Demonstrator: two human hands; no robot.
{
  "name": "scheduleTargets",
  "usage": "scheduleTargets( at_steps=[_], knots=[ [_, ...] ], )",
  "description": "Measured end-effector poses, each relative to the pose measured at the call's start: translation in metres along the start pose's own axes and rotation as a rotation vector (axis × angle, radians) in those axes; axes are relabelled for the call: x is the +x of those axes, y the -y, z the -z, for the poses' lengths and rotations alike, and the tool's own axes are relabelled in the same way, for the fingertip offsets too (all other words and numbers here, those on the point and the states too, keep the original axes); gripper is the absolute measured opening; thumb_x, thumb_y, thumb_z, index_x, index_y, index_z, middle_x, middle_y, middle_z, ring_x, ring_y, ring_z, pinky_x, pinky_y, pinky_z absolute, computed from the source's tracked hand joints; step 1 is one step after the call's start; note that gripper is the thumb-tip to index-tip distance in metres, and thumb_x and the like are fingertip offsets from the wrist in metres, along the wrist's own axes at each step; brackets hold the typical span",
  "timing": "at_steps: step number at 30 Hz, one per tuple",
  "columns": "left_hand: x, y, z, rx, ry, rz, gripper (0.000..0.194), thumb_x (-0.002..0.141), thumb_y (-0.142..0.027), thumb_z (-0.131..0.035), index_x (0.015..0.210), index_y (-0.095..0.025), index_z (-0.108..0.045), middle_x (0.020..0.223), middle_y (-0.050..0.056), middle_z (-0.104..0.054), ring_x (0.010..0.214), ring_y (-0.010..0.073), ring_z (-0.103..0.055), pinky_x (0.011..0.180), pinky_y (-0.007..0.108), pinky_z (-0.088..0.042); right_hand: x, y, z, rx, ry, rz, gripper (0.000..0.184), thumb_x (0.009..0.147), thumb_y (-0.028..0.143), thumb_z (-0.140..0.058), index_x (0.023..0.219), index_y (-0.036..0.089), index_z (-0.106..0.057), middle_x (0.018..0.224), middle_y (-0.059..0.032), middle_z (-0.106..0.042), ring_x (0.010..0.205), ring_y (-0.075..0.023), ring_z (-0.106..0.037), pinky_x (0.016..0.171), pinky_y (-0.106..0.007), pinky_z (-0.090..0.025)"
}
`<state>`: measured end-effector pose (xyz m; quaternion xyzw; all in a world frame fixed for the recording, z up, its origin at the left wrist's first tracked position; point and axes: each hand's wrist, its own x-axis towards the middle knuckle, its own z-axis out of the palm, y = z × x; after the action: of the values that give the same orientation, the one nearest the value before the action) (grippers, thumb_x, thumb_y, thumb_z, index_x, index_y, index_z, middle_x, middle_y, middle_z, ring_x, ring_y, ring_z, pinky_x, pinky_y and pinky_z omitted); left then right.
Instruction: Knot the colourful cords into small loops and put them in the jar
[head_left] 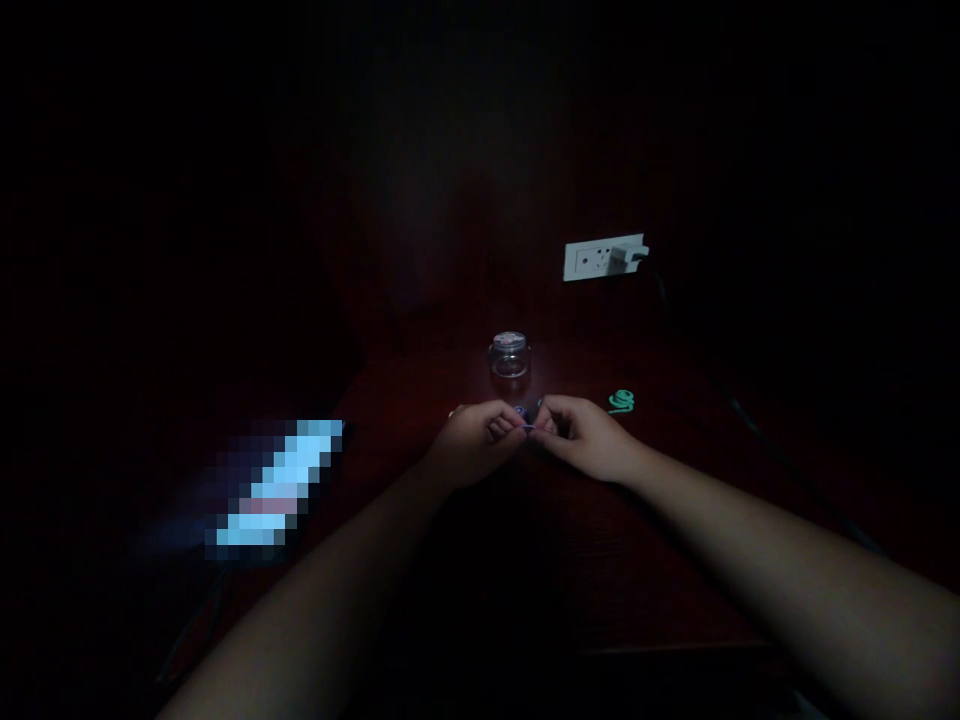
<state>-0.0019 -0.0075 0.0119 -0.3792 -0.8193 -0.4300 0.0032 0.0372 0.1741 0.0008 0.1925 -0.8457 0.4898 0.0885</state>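
My left hand (477, 440) and my right hand (589, 437) meet over the table, thumbs and fingers pinched. Between their fingertips runs a short, thin purple cord (529, 428), one end in each hand. Most of it is hidden by the fingers. Just behind the fingertips lies a small bluish-purple item (520, 411), too dark and covered to identify. A clear lidded jar (509, 356) stands upright beyond the hands. To the right of my right hand, apart from it, a green cord (622, 402) lies in a loose coil.
At the left, a bright rectangular screen (281, 490), pixelated, rests by the table's edge. A white wall socket (600, 258) with a plug in it is at the back right, and a dark cable (787, 455) crosses the right side. The dark red table (645, 570) is dimly lit.
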Motion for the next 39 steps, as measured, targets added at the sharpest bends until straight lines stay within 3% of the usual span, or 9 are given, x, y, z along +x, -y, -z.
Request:
scheduleTargets(
  at_steps=[16, 29, 39],
  knots=[
    [0.003, 0.007, -0.002, 0.07, -0.063, 0.025, 0.019, 0.079, -0.032, -0.052, 0.085, -0.017, -0.063, 0.08, 0.002, -0.067, 0.07, 0.0117, -0.06, 0.064, 0.021, -0.046, -0.001, 0.0, 0.003, -0.159, -0.006, -0.031, 0.02, 0.078, 0.034, -0.051, 0.069, 0.016, -0.051, 0.06, 0.0014, -0.05, 0.054, -0.0098, -0.042, 0.051, -0.022, -0.033],
    [0.005, 0.001, 0.0, 0.081, -0.097, -0.044, 0.013, 0.077, -0.023, -0.054, 0.083, -0.017, -0.063, 0.077, 0.0, -0.066, 0.063, 0.0086, -0.056, 0.061, 0.02, -0.044, 0.002, 0.002, 0.001, -0.047, -0.052, -0.012, 0.016, 0.076, 0.032, -0.054, 0.073, 0.016, -0.054, 0.057, 0.0036, -0.045, 0.052, -0.0088, -0.038, 0.048, -0.021, -0.032],
    [0.022, 0.011, -0.001, 0.462, -0.231, -0.072, 0.011, 0.079, -0.026, -0.052, 0.08, -0.02, -0.06, 0.079, 0.001, -0.063, 0.074, 0.0141, -0.054, 0.07, 0.026, -0.043, 0.012, -0.011, 0.01, -0.158, -0.304, -0.131, 0.012, 0.075, 0.028, -0.05, 0.072, 0.017, -0.051, 0.059, 0.0021, -0.049, 0.052, -0.0104, -0.043, 0.051, -0.023, -0.036]
  ],
)
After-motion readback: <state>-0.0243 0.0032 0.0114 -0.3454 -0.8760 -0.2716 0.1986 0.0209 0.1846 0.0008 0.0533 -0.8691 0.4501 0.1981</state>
